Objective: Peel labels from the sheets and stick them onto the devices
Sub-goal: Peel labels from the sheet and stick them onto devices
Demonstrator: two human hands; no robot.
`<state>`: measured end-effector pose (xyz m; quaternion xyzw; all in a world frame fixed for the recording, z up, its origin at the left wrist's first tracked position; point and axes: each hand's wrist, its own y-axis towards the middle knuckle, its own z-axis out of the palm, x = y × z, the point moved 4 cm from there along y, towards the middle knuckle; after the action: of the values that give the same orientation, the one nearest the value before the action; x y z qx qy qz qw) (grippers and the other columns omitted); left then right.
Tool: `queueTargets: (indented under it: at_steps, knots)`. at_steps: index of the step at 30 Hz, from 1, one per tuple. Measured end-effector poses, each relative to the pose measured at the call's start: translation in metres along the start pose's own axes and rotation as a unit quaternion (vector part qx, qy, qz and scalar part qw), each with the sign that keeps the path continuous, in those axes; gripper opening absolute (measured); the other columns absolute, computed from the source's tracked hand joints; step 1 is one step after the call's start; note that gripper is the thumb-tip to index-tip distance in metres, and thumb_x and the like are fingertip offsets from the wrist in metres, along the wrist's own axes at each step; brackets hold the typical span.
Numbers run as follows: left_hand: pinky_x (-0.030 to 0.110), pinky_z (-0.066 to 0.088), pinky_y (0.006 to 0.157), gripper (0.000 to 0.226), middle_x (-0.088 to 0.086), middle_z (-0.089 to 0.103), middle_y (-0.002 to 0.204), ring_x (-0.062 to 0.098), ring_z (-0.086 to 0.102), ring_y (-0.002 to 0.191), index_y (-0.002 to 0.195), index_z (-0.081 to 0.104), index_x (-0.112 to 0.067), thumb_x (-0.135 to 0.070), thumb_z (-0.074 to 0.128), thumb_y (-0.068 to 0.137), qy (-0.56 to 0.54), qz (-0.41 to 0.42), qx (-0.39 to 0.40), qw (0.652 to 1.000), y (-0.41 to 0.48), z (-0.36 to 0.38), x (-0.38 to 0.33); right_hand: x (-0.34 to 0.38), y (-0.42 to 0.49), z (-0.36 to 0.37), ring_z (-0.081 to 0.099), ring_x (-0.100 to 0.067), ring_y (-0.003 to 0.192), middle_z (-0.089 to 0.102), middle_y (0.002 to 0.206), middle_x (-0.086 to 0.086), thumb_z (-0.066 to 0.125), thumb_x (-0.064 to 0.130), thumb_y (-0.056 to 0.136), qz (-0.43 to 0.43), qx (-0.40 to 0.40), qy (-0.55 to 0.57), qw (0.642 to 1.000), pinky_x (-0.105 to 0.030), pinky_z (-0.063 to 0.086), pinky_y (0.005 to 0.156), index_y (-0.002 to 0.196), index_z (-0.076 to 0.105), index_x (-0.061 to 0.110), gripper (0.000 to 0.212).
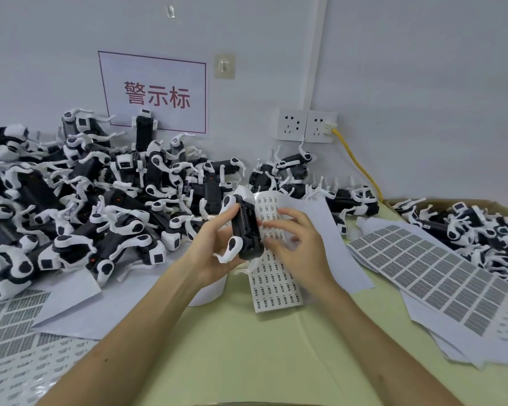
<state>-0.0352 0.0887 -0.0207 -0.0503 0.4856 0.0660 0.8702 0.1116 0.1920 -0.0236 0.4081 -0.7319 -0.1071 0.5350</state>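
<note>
- Device (247, 227), black and white, is sitting upright in the left hand (214, 250), which is curling thumb and fingers round its body above the worktop (247, 347).
- Right hand (295, 241) is reaching in palm-down, fingers loosely extended, with the tips seemingly touching the device's right edge. Blur is hiding any label there.
- Label sheet (274, 282) is lying flat just beneath both hands.

Light: bright, even, diffuse; shadows soft.
Glare: glossy label sheet (27, 373) at 7 o'clock.
Distortion: wide-angle bowing at 3 and 9 o'clock edges.
Blur: right hand (296, 241), slight.
</note>
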Motion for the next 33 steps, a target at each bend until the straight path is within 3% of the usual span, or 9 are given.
queueTargets:
  at_steps: [5, 12, 17, 21, 24, 27, 30, 33]
  knots:
    - [0.033, 0.059, 0.086, 0.054, 0.007, 0.077, 0.106, 0.021, 0.074, 0.092, 0.107, 0.082, -0.010, -0.060, 0.066, 0.093, 0.010, -0.012, -0.004, 1.000, 0.000, -0.004, 0.000, 0.001, 0.001, -0.001, 0.053, -0.003, 0.120, 0.052, 0.137, 0.020, 0.083, 0.025, 0.085, -0.015, -0.012, -0.006, 1.000, -0.022, 0.047, 0.096, 0.109, 0.079, 0.031, 0.025]
    - [0.033, 0.060, 0.087, 0.056, 0.012, 0.075, 0.109, 0.024, 0.073, 0.095, 0.111, 0.081, -0.008, -0.059, 0.063, 0.095, 0.001, 0.005, 0.000, 1.000, 0.002, -0.001, 0.001, 0.008, 0.003, -0.007, 0.044, -0.003, 0.107, 0.060, 0.125, 0.019, 0.085, 0.024, 0.080, -0.072, -0.057, -0.088, 0.992, -0.001, 0.027, 0.094, 0.096, 0.080, 0.028, 0.016]
    - [0.035, 0.059, 0.083, 0.059, 0.017, 0.070, 0.110, 0.029, 0.070, 0.095, 0.115, 0.077, -0.005, -0.057, 0.068, 0.089, -0.010, 0.006, -0.019, 1.000, 0.004, 0.005, 0.005, 0.003, 0.005, -0.009, 0.048, -0.009, 0.108, 0.068, 0.117, 0.018, 0.084, 0.015, 0.082, -0.063, -0.057, -0.089, 0.992, -0.003, 0.029, 0.091, 0.082, 0.078, 0.024, 0.011]
    - [0.036, 0.059, 0.083, 0.056, 0.015, 0.072, 0.105, 0.028, 0.071, 0.090, 0.110, 0.079, -0.004, -0.054, 0.071, 0.087, -0.039, 0.012, -0.045, 0.998, 0.005, 0.002, 0.005, 0.004, 0.005, -0.007, 0.051, -0.006, 0.114, 0.066, 0.120, 0.021, 0.082, 0.012, 0.083, -0.049, -0.041, -0.078, 0.995, -0.004, 0.029, 0.095, 0.082, 0.076, 0.024, 0.013]
    - [0.037, 0.050, 0.099, 0.055, 0.014, 0.072, 0.109, 0.026, 0.071, 0.092, 0.107, 0.080, -0.006, -0.056, 0.073, 0.084, -0.057, 0.019, -0.059, 0.996, 0.007, 0.000, 0.005, 0.006, 0.004, -0.006, 0.052, -0.006, 0.119, 0.066, 0.124, 0.015, 0.081, 0.011, 0.084, -0.047, -0.034, -0.060, 0.997, -0.026, 0.037, 0.105, 0.088, 0.077, 0.023, 0.014]
    - [0.037, 0.057, 0.091, 0.051, 0.012, 0.074, 0.105, 0.025, 0.073, 0.090, 0.099, 0.081, -0.007, -0.055, 0.072, 0.086, -0.071, 0.024, -0.058, 0.995, 0.007, -0.001, 0.004, 0.010, 0.003, -0.007, 0.053, -0.008, 0.122, 0.066, 0.123, 0.013, 0.079, 0.010, 0.085, -0.046, -0.045, -0.058, 0.996, -0.041, 0.040, 0.108, 0.092, 0.077, 0.023, 0.015]
    - [0.031, 0.061, 0.069, 0.048, 0.010, 0.077, 0.098, 0.024, 0.075, 0.084, 0.091, 0.083, -0.009, -0.054, 0.067, 0.091, -0.079, 0.015, -0.047, 0.996, 0.007, 0.002, 0.005, 0.013, 0.002, -0.010, 0.059, -0.009, 0.117, 0.070, 0.115, 0.013, 0.077, 0.006, 0.086, -0.044, -0.059, -0.039, 0.997, -0.034, 0.044, 0.106, 0.092, 0.077, 0.021, 0.017]
    - [0.034, 0.062, 0.069, 0.050, 0.013, 0.076, 0.109, 0.029, 0.075, 0.091, 0.110, 0.080, -0.007, -0.052, 0.063, 0.096, -0.078, 0.001, -0.044, 0.996, 0.006, 0.007, 0.009, 0.011, 0.003, -0.016, 0.063, -0.001, 0.109, 0.072, 0.106, 0.019, 0.074, 0.008, 0.089, -0.019, -0.071, -0.020, 0.997, -0.016, 0.045, 0.097, 0.096, 0.078, 0.024, 0.017]
